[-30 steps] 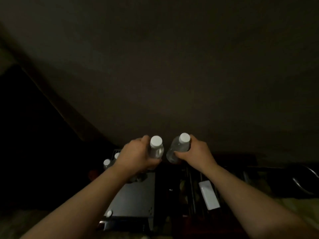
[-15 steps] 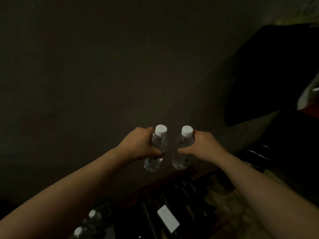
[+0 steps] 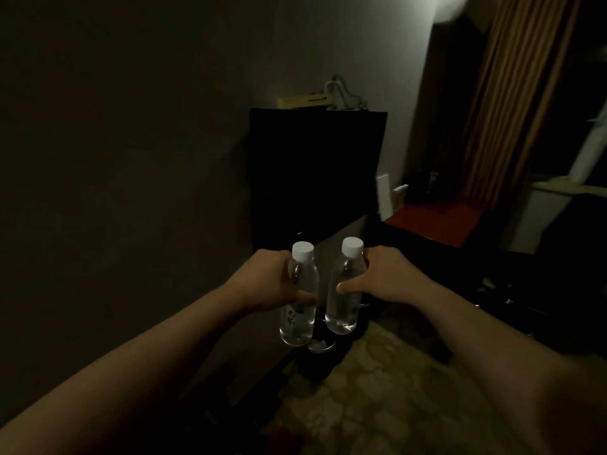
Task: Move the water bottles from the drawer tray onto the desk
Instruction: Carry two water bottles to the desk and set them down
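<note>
Clear left bottle (image 3: 299, 300) and right bottle (image 3: 345, 290) upright, caps up, gripped by left hand (image 3: 269, 280), right hand (image 3: 377, 277)

The left hand (image 3: 269, 282) holds one bottle (image 3: 299, 300) and the right hand (image 3: 381, 277) holds the other bottle (image 3: 345, 290). The bottles stand up side by side, close together. Behind them is a screen (image 3: 315, 169). The desk (image 3: 437, 221) is farther back on the right.

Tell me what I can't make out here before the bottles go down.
Head view only:
- Desk: too dark to pick out a landing surface.
- Left bottle label: print too blurred to read.
- Left hand and right hand fingers: wrapped behind the bottles, right bottle included.
- Drawer tray: out of frame.
</note>
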`<state>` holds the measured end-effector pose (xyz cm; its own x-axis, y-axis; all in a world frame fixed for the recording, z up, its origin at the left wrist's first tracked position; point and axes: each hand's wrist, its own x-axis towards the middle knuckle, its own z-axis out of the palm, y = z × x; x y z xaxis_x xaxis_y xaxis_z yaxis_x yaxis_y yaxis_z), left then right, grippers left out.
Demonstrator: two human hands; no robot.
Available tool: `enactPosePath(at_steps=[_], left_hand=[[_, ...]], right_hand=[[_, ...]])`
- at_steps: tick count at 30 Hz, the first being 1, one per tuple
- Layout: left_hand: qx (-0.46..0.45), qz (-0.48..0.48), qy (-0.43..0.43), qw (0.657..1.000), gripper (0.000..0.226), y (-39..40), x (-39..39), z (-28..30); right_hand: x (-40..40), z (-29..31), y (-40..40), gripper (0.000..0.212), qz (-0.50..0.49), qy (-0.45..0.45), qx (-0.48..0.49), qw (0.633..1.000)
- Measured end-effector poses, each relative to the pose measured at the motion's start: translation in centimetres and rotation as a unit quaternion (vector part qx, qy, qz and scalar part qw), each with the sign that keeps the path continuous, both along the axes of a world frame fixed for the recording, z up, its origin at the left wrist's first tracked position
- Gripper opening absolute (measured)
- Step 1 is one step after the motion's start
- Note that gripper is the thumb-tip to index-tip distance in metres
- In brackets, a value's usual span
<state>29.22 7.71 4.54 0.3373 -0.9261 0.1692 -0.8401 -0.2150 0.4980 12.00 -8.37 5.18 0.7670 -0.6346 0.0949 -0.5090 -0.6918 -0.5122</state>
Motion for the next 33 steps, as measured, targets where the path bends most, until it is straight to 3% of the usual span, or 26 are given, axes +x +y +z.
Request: enactPosePath(at_steps=[14,22,33], left_hand=[[-0.034,-0.154,-0.010,0.987,0.034,-27.3,-10.2,4.2],[-0.048,-0.262,-0.014,0.964,0.042,-44.8,-9.2,5.3],[-0.024,-0.335,0.008,0.942,0.023,-69.3,-7.8,7.6]], right_hand=[[-14.2,3.4,-20.8,0.028,-0.154,-0.052,0.055,0.985],[-14.8,4.0,-35.1,0.026,-0.230,-0.065,0.054,0.969],[-15.3,6.3,-57.0,0.023,-0.293,-0.086,0.018,0.952]])
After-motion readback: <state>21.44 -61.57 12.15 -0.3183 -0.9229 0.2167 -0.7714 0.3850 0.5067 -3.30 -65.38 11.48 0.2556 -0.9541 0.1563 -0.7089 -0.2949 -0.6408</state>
